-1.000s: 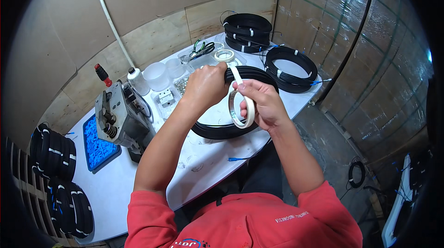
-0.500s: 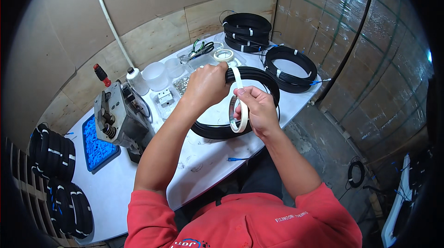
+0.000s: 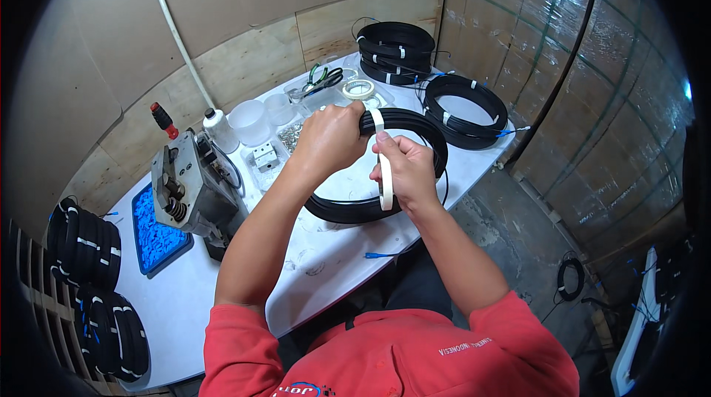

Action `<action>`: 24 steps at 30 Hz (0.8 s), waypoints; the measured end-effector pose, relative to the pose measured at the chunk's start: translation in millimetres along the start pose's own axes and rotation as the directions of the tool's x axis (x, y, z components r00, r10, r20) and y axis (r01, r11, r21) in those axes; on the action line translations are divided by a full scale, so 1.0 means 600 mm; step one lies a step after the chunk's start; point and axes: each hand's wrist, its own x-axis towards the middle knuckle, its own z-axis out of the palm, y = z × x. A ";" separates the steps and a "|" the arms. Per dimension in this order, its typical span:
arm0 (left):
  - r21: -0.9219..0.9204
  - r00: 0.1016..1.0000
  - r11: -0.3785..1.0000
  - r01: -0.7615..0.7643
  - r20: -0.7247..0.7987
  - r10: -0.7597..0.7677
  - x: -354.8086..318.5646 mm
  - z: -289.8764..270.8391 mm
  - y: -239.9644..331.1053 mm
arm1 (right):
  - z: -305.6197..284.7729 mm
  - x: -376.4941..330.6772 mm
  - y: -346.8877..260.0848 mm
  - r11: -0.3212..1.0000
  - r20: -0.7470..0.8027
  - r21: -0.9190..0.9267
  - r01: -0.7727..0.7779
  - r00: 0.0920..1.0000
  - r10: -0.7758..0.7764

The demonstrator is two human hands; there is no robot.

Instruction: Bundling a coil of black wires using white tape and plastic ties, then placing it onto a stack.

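My left hand [image 3: 333, 132] is closed around the far left side of a black cable coil [image 3: 426, 130], which is tilted up over the table. Just right of that fist, a strip of white tape crosses the coil's upper part. My right hand [image 3: 407, 171] is closed on the roll of white tape [image 3: 386, 184] inside the ring of the coil. The roll is turned nearly edge-on, with its strip running up to the coil. A blue-tipped cable end [image 3: 380, 255] lies near the table's front edge.
Taped black coils [image 3: 396, 45] are stacked at the back, with another coil [image 3: 465, 108] to their right. A metal press [image 3: 194, 182] and a tray of blue pieces [image 3: 155, 230] stand left. Clear containers [image 3: 250, 121], pliers [image 3: 318, 82] and another tape roll [image 3: 358, 89] sit behind my hands.
The tape roll has turned from showing its open ring to nearly edge-on. My right hand has shifted slightly up and left, and the free tape strip is shorter. My left hand keeps its grip.
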 end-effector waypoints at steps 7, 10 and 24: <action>-0.023 1.000 1.000 0.008 -0.015 -0.008 0.001 0.004 -0.007 | 0.006 0.024 0.030 0.973 -0.020 -0.091 0.214 0.976 -0.216; -0.013 1.000 1.000 0.027 -0.006 -0.027 0.002 0.003 -0.010 | 0.011 0.026 0.031 0.966 -0.021 -0.127 0.224 0.973 -0.228; 0.008 0.999 1.000 0.003 -0.033 -0.002 0.007 0.012 -0.006 | -0.045 0.061 0.063 0.531 0.095 -0.763 0.368 0.877 -0.472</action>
